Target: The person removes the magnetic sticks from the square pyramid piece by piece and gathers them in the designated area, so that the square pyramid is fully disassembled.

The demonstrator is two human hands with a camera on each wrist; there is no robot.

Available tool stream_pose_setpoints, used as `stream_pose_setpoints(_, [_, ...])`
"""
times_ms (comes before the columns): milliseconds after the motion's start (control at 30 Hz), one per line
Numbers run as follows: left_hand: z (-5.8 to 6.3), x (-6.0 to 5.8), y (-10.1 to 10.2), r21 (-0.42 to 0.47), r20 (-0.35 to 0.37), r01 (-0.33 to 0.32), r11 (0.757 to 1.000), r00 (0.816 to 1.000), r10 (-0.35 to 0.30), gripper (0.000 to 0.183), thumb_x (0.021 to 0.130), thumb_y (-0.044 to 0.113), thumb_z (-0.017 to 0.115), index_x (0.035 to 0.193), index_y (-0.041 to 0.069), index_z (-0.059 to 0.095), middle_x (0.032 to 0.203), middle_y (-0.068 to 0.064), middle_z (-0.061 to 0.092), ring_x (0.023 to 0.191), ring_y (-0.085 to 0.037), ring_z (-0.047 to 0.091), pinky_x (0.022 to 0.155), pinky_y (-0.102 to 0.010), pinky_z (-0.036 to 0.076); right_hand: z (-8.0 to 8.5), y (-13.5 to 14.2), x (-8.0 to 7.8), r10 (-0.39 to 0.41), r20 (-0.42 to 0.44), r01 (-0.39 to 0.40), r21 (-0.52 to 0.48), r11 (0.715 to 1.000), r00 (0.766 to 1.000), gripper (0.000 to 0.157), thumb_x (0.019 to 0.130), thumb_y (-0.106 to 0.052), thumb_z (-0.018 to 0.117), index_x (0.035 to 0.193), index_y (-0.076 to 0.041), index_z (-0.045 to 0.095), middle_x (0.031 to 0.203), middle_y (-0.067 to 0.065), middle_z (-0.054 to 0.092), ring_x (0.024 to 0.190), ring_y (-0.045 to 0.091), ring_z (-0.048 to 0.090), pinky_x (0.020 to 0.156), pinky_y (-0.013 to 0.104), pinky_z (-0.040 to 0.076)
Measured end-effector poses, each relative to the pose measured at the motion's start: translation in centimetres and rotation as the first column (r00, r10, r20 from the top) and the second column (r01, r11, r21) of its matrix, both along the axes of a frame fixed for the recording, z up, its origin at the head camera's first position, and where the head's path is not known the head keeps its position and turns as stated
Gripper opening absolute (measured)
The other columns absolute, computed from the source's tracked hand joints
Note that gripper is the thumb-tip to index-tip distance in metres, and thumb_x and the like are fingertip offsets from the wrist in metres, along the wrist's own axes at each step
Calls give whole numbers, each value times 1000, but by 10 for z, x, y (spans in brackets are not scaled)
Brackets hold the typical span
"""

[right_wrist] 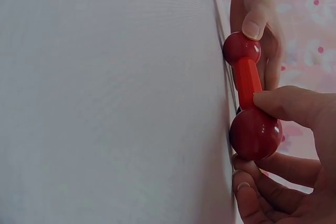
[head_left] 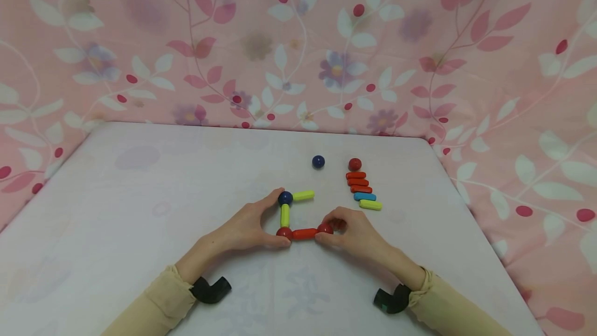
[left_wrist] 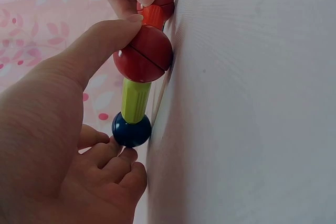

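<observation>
A partly built frame of balls and rods lies on the table. It joins a dark blue ball [head_left: 285,198], a yellow-green rod [left_wrist: 136,101], a red ball [left_wrist: 144,56], an orange-red rod [head_left: 305,234] and a second red ball [right_wrist: 255,134]. Another yellow-green rod [head_left: 304,195] sticks out from the blue ball to the right. My left hand [head_left: 249,226] spans the left side, thumb on the corner red ball and fingers against the blue ball. My right hand [head_left: 356,233] pinches the second red ball between thumb and fingers, its thumb by the rod's end.
Beyond the frame lie a loose dark blue ball [head_left: 318,162] and a red ball [head_left: 355,164]. Below that red ball, a column holds several red rods [head_left: 358,182], a blue rod [head_left: 365,197] and a yellow-green rod [head_left: 370,205]. A pink floral curtain [head_left: 261,45] hangs behind the white table [head_left: 116,232].
</observation>
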State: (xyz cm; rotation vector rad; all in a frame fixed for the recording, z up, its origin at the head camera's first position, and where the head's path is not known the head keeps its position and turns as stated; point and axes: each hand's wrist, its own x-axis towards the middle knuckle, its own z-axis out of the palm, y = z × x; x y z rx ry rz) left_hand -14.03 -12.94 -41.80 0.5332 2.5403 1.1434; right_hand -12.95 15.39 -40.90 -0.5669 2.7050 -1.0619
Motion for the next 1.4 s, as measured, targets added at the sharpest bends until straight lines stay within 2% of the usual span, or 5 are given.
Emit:
stream_pose_setpoints(333, [1,0,0,3,-1,1,1000,1000,-1,111,71,54,85,160,27,25,163,6,29,151,-20,27,117,-54,33,-2,0,1,0,22,0,-33,999,1000,20,84,-27,81,101,-23,71,87,-11,63,86,13,57,75,24,51])
stream_pose_setpoints(667, [0,0,0,13,-7,5,1000,1000,-5,110,71,54,85,160,27,25,163,5,30,151,-19,27,117,-53,33,-1,-4,4,-53,47,55,-36,998,997,22,83,-24,81,102,-21,70,87,-9,62,86,15,56,72,24,51])
stream_pose_setpoints(1033, [0,0,1,12,-9,6,1000,1000,-6,111,71,54,85,160,26,25,163,6,30,151,-19,27,117,-53,33,-5,-4,3,-52,26,53,-41,998,998,22,83,-25,81,101,-17,71,85,-6,62,82,15,55,67,22,48])
stream_pose_setpoints(1300, [1,0,1,3,-10,4,1000,1000,-4,111,71,55,85,160,25,25,163,5,30,151,-20,28,116,-53,34,-4,-1,3,-148,46,149,-35,988,988,24,82,-24,83,102,-20,70,85,-7,61,81,15,56,67,23,50])
stream_pose_setpoints(1400, [1,0,0,0,-6,1,1000,1000,-1,111,71,55,85,160,26,25,163,5,30,151,-20,28,116,-54,34,-5,3,1,-148,51,150,-36,988,988,25,81,-25,84,103,-21,71,87,-7,62,83,14,57,69,23,51])
